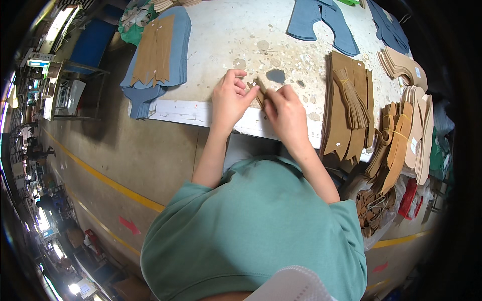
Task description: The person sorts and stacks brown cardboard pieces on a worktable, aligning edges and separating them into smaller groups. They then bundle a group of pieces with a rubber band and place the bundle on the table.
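Observation:
At the near edge of the worktable, my right hand (287, 113) pinches a small narrow brown leather piece (261, 85) between thumb and fingers. A little white mark shows near the piece's upper end, and part of it is hidden by my fingers. My left hand (231, 98) is beside it on the left, fingers loosely bent and apart. Its thumb reaches to the piece and seems to touch it. To the right of my hands lies a stack of brown leather pieces (334, 110), with a banded bundle of narrow brown strips (350, 95) on top.
The white worktable (211, 45) has a worn, flaking top. Brown cut pieces (153, 50) rest on stacked blue-grey pieces (181, 45) at left. More blue-grey pieces (341, 30) lie far right. Tan banded strips (396, 145) overhang the right edge above a bag of brown scraps (374, 210).

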{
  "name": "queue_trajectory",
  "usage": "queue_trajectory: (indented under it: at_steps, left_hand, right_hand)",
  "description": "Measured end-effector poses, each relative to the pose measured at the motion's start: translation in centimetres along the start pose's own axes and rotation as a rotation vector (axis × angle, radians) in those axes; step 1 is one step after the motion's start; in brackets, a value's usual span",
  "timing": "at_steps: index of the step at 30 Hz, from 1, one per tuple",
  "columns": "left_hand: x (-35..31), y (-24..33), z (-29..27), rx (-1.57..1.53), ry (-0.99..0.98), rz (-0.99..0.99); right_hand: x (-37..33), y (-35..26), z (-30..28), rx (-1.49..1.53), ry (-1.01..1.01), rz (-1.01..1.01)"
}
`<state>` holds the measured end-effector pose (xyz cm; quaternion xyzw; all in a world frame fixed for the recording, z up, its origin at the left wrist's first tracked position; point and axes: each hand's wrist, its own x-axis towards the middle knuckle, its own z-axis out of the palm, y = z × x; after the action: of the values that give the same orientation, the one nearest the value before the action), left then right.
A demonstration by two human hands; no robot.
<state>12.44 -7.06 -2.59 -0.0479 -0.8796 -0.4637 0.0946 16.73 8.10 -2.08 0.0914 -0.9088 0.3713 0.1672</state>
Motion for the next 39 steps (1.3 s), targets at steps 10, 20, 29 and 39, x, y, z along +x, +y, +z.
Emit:
queue_trajectory:
  at_steps: [10,20,29,39]
  left_hand:
    - [0.6,-0.5,-2.8,-0.051,-0.145,0.216]
    - [1.6,0.0,-2.1,0.195,-0.698,0.437]
    - [0.3,0.2,-2.9,0.105,-0.511,0.337]
    - [0.4,0.3,-3.3,-0.029,-0.384,0.26]
  right_hand:
    - [-0.9,0.2,0.3,-0.059,-0.096,-0.095]
    - [-1.8,1.4,-2.3,0.114,-0.16,0.093]
    - [-0.6,1.5,-1.5,-0.013,-0.101,-0.042]
    - [0.2,2.0,-1.6,0.171,0.058,-0.074]
